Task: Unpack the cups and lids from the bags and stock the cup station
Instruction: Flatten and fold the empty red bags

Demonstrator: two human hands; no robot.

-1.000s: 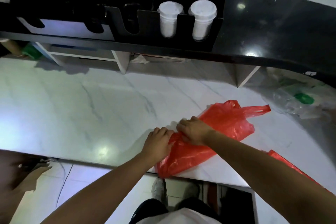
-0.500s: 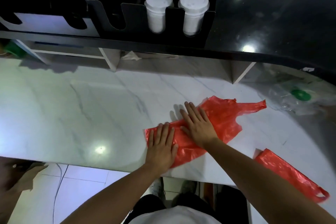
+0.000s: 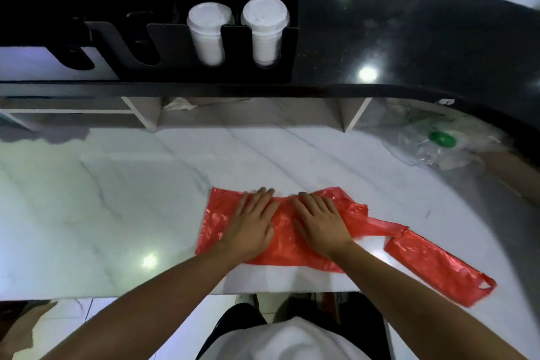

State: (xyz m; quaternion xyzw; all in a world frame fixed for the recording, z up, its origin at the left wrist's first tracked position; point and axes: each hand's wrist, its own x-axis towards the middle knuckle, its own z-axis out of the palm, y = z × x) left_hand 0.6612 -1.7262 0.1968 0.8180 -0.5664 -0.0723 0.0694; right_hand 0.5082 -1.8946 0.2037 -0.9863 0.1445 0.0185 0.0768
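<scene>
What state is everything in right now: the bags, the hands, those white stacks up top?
Red bag: flattened on the counter under both palms.
Second red bag: folded, lying flat.
Left hand: open, pressing.
Right hand: open, pressing.
Two white stacks: upright in black holder.
Clear bag: crumpled.

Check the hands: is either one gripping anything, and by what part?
Nothing is gripped. Left hand and right hand lie flat, fingers extended, pressing the middle of the red bag against the marble counter.

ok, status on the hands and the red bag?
Left hand and right hand open, palms flat on red bag. Bag pressed flat on counter. Second red bag folded at right. Nothing in the way.
</scene>
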